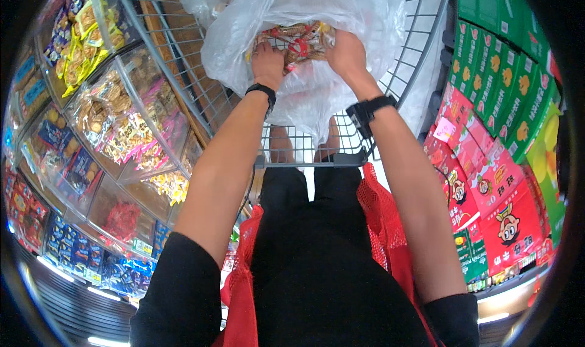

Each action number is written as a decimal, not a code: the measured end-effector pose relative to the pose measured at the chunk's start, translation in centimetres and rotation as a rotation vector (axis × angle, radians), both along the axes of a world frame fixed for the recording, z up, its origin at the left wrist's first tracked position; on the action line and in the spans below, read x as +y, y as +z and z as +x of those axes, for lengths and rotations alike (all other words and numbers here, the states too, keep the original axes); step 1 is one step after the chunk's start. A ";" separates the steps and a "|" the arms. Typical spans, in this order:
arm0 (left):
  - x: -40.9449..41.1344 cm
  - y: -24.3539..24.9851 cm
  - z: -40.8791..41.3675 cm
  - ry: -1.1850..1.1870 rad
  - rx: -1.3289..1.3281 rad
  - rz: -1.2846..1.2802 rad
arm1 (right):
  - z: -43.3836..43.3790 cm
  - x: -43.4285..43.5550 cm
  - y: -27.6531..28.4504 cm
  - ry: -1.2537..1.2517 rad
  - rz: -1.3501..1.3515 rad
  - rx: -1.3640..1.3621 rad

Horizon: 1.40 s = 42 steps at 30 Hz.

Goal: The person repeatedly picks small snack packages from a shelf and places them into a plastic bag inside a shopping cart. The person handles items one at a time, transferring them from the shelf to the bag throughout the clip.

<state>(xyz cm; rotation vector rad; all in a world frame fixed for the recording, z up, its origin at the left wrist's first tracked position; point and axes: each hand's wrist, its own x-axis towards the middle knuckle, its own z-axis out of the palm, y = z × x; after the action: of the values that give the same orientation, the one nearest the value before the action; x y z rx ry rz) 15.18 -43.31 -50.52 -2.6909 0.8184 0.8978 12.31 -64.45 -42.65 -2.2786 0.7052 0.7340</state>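
Note:
Inside the mouth of a translucent white plastic bag [301, 95] lies a clear packet of brown snacks with red and yellow print [299, 45]. My left hand [268, 65] grips its left end, with the fingertips partly hidden. At the packet's right end my right hand [346, 54] is closed, its thumb and fingers partly out of sight behind the packet. The bag sits in a grey wire shopping cart [187, 68], spilling over toward the cart's near bar [304, 164]. Black bands circle both wrists.
On the left, clear-walled bins [114, 72] hold yellow snack bags [87, 40] and bagged biscuits [98, 107]. Blue packets [73, 246] lie lower down. Stacked green cartons [498, 81] and red drink cartons [507, 228] line the right side, close to the cart.

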 end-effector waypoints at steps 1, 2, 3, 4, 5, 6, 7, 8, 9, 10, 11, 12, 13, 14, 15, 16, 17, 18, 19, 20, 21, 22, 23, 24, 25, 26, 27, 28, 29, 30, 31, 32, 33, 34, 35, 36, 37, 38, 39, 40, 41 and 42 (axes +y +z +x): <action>0.8 -0.7 -0.1 0.001 -0.038 -0.028 | -0.5 0.3 1.0 -0.021 0.039 -0.097; 1.9 -1.4 -0.5 0.003 -0.077 -0.057 | -1.4 0.7 1.9 -0.040 0.078 -0.195; 2.9 -1.9 -0.7 0.007 -0.111 -0.089 | -2.4 0.8 2.6 -0.055 0.114 -0.288; 3.7 -1.0 -0.7 0.013 -0.052 -0.155 | -3.0 0.8 3.3 -0.033 0.226 -0.283; 3.8 -0.3 -0.7 0.126 -0.012 -0.193 | -3.6 0.7 4.2 -0.070 0.300 -0.289; 4.1 0.6 -0.9 0.240 0.029 -0.230 | -4.3 1.0 5.7 -0.104 0.378 -0.293; 3.7 2.8 -0.3 0.343 0.066 -0.268 | -5.0 1.1 6.9 -0.146 0.455 -0.304; 3.2 5.0 0.0 0.574 0.263 -0.190 | -6.1 1.5 7.4 -0.216 0.502 -0.360; 3.5 7.2 -0.6 0.643 0.217 -0.356 | -6.3 1.7 9.1 -0.312 0.604 -0.305; 4.0 9.3 -1.3 0.712 0.168 -0.529 | -6.4 2.0 11.2 -0.399 0.706 -0.247; 4.6 11.5 -1.7 0.768 0.120 -0.706 | -6.5 2.3 13.3 -0.487 0.805 -0.187; 5.2 13.9 -1.7 0.797 0.202 -0.755 | -6.3 2.6 15.3 -0.427 0.761 -0.205; 5.4 16.7 -1.4 0.817 0.292 -0.807 | -6.5 3.0 16.7 -0.431 0.796 -0.217; 5.7 19.5 -1.4 0.835 0.384 -0.857 | -6.8 3.7 17.6 -0.448 0.826 -0.259; 5.5 23.4 -1.3 0.925 0.519 -0.926 | -7.3 4.4 18.6 -0.463 0.853 -0.313; 6.3 24.3 -2.1 0.943 0.554 -1.058 | -7.4 5.4 20.0 -0.483 0.857 -0.356; 7.2 25.0 -2.9 0.955 0.592 -1.189 | -7.6 6.2 21.4 -0.512 0.856 -0.297; 7.6 27.4 -3.2 0.971 0.606 -1.202 | -7.5 7.2 23.7 -0.519 0.895 -0.317; 8.2 29.7 -3.5 0.991 0.616 -1.214 | -7.2 8.3 25.8 -0.521 0.938 -0.332; 8.8 31.6 -4.0 1.026 0.649 -1.270 | -7.5 9.2 26.8 -0.505 0.965 -0.331; 9.5 33.0 -4.5 1.155 0.796 -1.317 | -7.6 10.5 28.0 -0.523 1.003 -0.356; 10.4 33.6 -5.2 1.114 0.770 -1.386 | -7.8 12.0 29.1 -0.517 0.978 -0.374; 11.4 34.1 -5.7 1.074 0.740 -1.453 | -7.9 13.4 30.1 -0.510 0.955 -0.391; 12.6 34.6 -6.2 0.994 0.725 -1.457 | -8.3 14.7 30.4 -0.477 0.898 -0.429; 13.8 35.4 -7.0 0.978 0.773 -1.528 | -8.9 16.1 30.1 -0.446 0.844 -0.462; 15.0 36.1 -8.0 0.960 0.818 -1.599 | -9.3 17.4 30.1 -0.414 0.791 -0.497; 16.3 36.6 -8.8 0.941 0.859 -1.669 | -9.6 18.8 30.8 -0.357 0.723 -0.498; 17.8 36.5 -9.9 0.928 0.902 -1.663 | -10.2 20.3 31.6 -0.302 0.657 -0.489; 18.7 36.4 -11.0 0.913 0.855 -1.691 | -10.8 21.7 32.2 -0.244 0.591 -0.483; 19.8 36.6 -11.9 0.933 0.880 -1.715 | -11.6 23.1 32.5 -0.130 0.446 -0.575; 20.9 36.7 -13.0 0.954 0.905 -1.737 | -12.3 24.2 31.9 -0.137 0.419 -0.554; 21.9 35.7 -14.3 0.974 0.872 -1.758 | -12.9 25.1 31.5 -0.120 0.420 -0.530; 23.1 35.8 -15.0 0.976 0.875 -1.753 | -13.4 26.3 31.5 -0.113 0.411 -0.506; 24.2 36.1 -15.8 0.982 0.866 -1.736 | -13.6 27.4 32.4 -0.054 0.351 -0.473; 25.3 36.5 -16.6 0.988 0.858 -1.720 | -14.3 28.6 31.6 -0.030 0.349 -0.463; 26.1 36.6 -17.3 1.024 0.867 -1.749 | -14.8 29.7 31.2 -0.008 0.339 -0.463; 27.0 36.7 -18.0 1.060 0.877 -1.780 | -15.3 30.5 31.0 0.015 0.328 -0.463; 27.8 36.8 -18.8 1.095 0.886 -1.812 | -15.9 31.2 30.8 0.107 0.259 -0.428; 28.6 36.5 -19.5 1.127 0.858 -1.837 | -16.0 32.3 31.5 0.182 0.217 -0.371; 29.4 36.4 -20.0 1.150 0.824 -1.863 | -16.1 33.4 31.9 0.264 0.185 -0.332; 30.1 36.3 -20.5 1.175 0.791 -1.889 | -16.1 34.4 32.2 0.345 0.151 -0.293; 31.0 37.1 -20.7 1.140 0.646 -1.802 | -16.2 35.2 31.3 0.399 0.178 -0.327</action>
<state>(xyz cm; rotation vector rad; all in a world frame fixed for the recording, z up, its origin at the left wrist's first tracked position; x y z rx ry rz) -5.48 -12.35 -13.38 -4.6885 -0.4592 1.9316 -3.91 -29.24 -11.33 -2.3183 0.0304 0.5517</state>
